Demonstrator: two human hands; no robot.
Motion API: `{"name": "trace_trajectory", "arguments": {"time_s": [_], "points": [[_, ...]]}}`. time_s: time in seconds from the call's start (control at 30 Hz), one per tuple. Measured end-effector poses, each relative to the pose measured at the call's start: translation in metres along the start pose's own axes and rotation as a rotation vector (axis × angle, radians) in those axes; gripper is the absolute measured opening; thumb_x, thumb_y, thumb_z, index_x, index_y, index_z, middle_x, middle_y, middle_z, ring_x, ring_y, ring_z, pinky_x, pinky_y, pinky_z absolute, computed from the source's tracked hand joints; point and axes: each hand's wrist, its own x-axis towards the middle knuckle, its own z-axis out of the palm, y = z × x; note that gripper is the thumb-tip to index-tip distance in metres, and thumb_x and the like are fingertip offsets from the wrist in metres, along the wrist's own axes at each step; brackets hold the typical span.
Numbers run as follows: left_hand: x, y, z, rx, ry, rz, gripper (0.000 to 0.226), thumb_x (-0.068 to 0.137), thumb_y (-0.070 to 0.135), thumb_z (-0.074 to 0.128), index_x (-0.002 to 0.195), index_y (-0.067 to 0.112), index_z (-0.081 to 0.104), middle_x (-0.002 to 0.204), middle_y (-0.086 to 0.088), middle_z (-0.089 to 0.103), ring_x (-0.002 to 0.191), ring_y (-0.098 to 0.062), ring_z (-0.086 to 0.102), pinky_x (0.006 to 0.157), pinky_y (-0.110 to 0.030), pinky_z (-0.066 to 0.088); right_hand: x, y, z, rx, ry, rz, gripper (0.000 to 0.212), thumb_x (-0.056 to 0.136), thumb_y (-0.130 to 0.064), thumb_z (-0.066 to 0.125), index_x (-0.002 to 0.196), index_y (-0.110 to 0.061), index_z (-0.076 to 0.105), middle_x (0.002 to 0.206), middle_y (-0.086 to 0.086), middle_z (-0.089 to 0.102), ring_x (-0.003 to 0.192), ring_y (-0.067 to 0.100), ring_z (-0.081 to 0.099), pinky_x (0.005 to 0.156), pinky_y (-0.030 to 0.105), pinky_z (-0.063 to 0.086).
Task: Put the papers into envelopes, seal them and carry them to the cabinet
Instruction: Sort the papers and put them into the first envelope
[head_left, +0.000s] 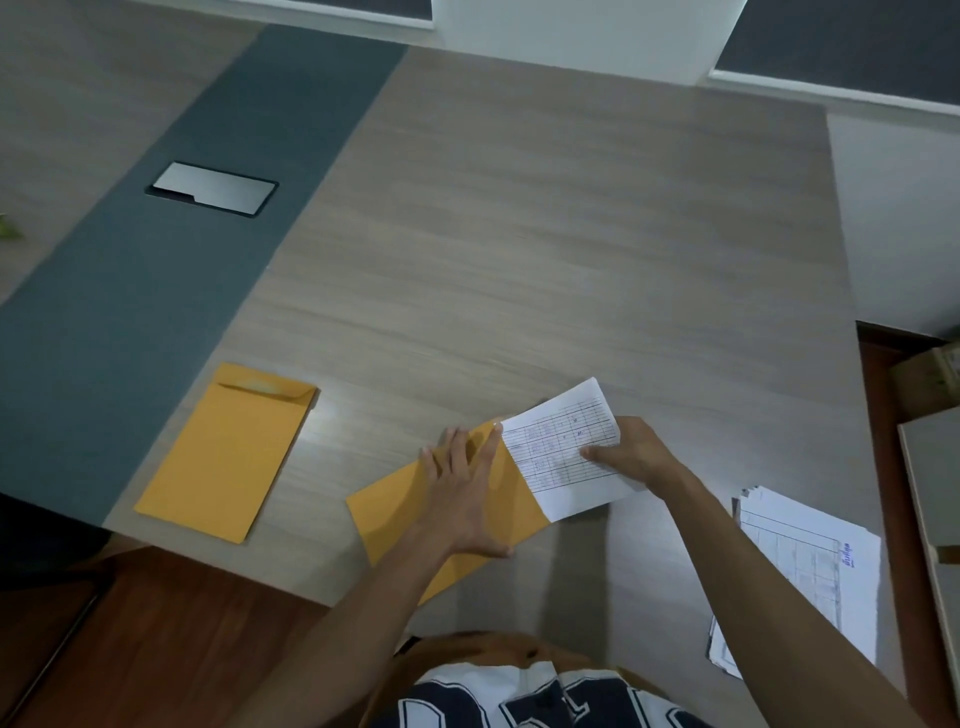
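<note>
Nearest the camera is the person's own torso in a white shirt with dark lettering (524, 696), both forearms reaching out from it over the desk (545, 249). The desk is the largest thing in view: pale wood grain crossed by a broad grey-blue band (171, 249) that carries a metal cable-port cover (213, 188). Beyond its far edge stands a white wall with dark panels, and brown flooring shows at the near left.

The envelope in hand (400, 509), yellow-brown, lies flat on the desk at a slant, its long axis running from near left to far right, its mouth at the far-right end. The folded paper (563, 452) sits partly inside that mouth, on the same axis, most of it out. The left hand (462, 493) lies on the envelope, fingers spread, holding it down, its grip open. The right hand (631, 452) pinches the paper's outer right edge, so it is the hand placed to push it down and left along the axis.

A second envelope (228, 452) lies well apart on the left, flap open. A stack of papers (800, 577) waits at the near right
</note>
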Motion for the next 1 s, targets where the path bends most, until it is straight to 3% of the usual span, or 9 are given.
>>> {"name": "trace_trajectory", "arguments": {"time_s": [0.27, 0.47, 0.67, 0.8, 1.0], "points": [[-0.003, 0.011, -0.009, 0.027, 0.036, 0.13, 0.151, 0.048, 0.067, 0.08, 0.147, 0.034, -0.031, 0.158, -0.015, -0.001, 0.148, -0.038, -0.006, 0.114, -0.067, 0.006, -0.002, 0.002, 0.006, 0.065, -0.107, 0.034, 0.03, 0.076, -0.013, 0.079, 0.106, -0.014, 0.072, 0.103, 0.0, 0.073, 0.09, 0.013, 0.07, 0.072, 0.023, 0.054], [-0.002, 0.011, -0.012, 0.018, 0.059, 0.158, 0.15, 0.048, 0.065, 0.078, 0.147, 0.034, -0.029, 0.156, -0.014, 0.003, 0.147, -0.035, -0.002, 0.116, -0.065, 0.008, -0.009, -0.004, 0.016, 0.025, -0.074, -0.001, 0.03, 0.08, -0.011, 0.076, 0.108, -0.016, 0.069, 0.1, -0.005, 0.07, 0.083, 0.003, 0.066, 0.065, 0.015, 0.051], [0.003, 0.011, -0.008, 0.016, -0.014, 0.107, 0.157, 0.045, 0.079, 0.077, 0.145, 0.035, -0.036, 0.161, -0.016, -0.017, 0.148, -0.04, -0.019, 0.113, -0.072, 0.002, -0.014, -0.002, 0.001, -0.001, -0.078, 0.025, 0.032, 0.081, -0.012, 0.075, 0.112, -0.012, 0.069, 0.107, -0.001, 0.07, 0.091, 0.011, 0.066, 0.068, 0.018, 0.049], [0.003, 0.016, -0.008, 0.053, -0.008, 0.106, 0.155, 0.046, 0.077, 0.077, 0.146, 0.034, -0.034, 0.159, -0.018, -0.003, 0.148, -0.04, -0.008, 0.112, -0.072, 0.008, -0.017, -0.002, 0.011, -0.014, -0.064, 0.039, 0.029, 0.081, -0.011, 0.074, 0.11, -0.013, 0.069, 0.103, -0.004, 0.069, 0.085, 0.006, 0.065, 0.065, 0.017, 0.049], [0.002, 0.018, -0.012, 0.029, 0.021, 0.144, 0.151, 0.049, 0.072, 0.077, 0.146, 0.035, -0.032, 0.159, -0.017, -0.001, 0.149, -0.038, -0.005, 0.112, -0.07, 0.01, -0.021, -0.001, 0.026, 0.039, -0.063, 0.047, 0.032, 0.081, -0.011, 0.074, 0.113, -0.012, 0.068, 0.108, 0.002, 0.071, 0.089, 0.011, 0.067, 0.072, 0.023, 0.054]]}}
